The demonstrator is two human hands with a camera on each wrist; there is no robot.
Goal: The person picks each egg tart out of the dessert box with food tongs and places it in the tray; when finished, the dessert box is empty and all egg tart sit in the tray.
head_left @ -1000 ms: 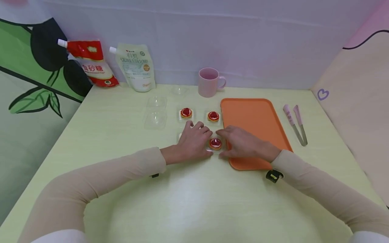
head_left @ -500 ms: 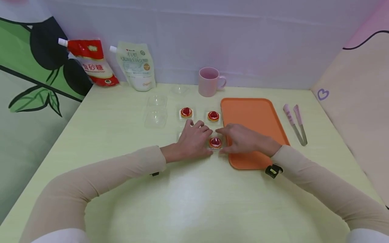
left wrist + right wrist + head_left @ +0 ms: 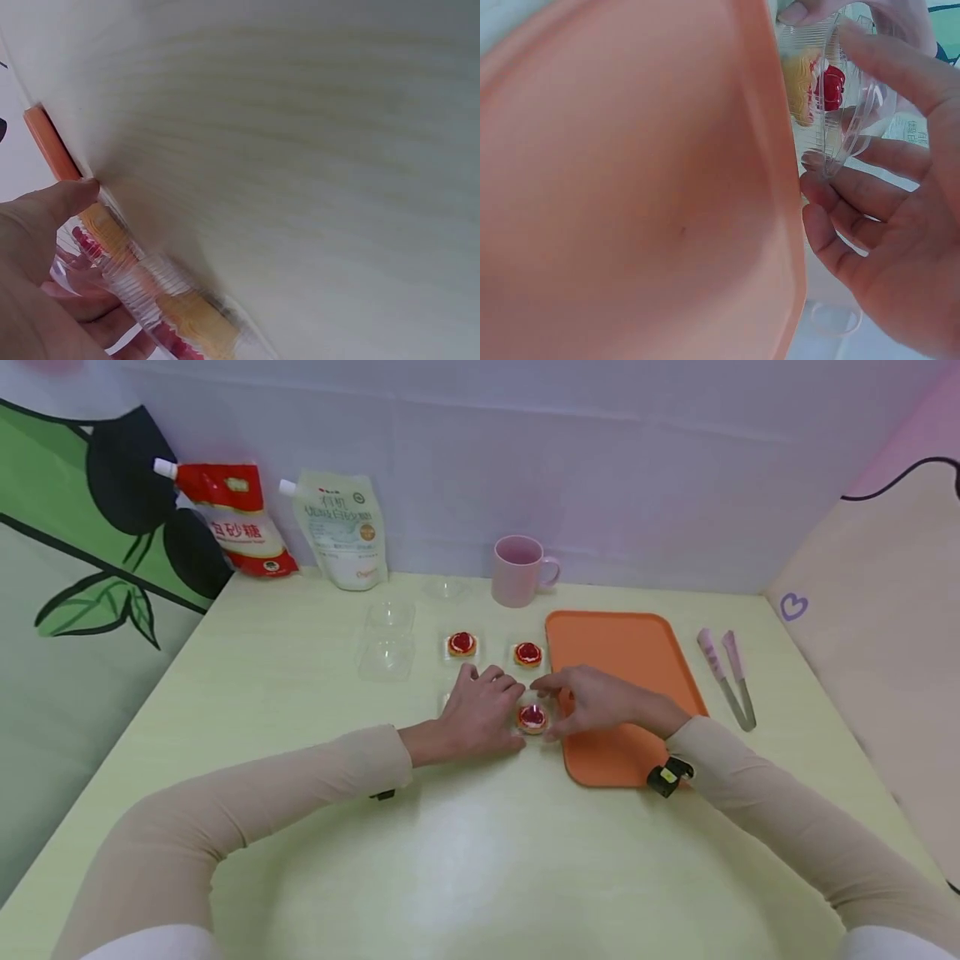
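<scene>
Near the centre of the frame, just beside the left edge of the orange tray [image 3: 637,647], a clear box [image 3: 534,703] with one red-topped tart [image 3: 532,721] inside stood on the table [image 3: 450,860]. The step in hand seemed to be the pressing of its lid into place; whether the lid was fully fastened could not be told. To do this well, it was better to push evenly along the rim, not on the dome, so that the topping would stay undamaged. The left grip [image 3: 483,714] was bent around the box, its thumb at the near side and its fingers behind. The right grip [image 3: 596,700] pinched the right side, spread between thumb and fingertips about as wide as the box.
</scene>
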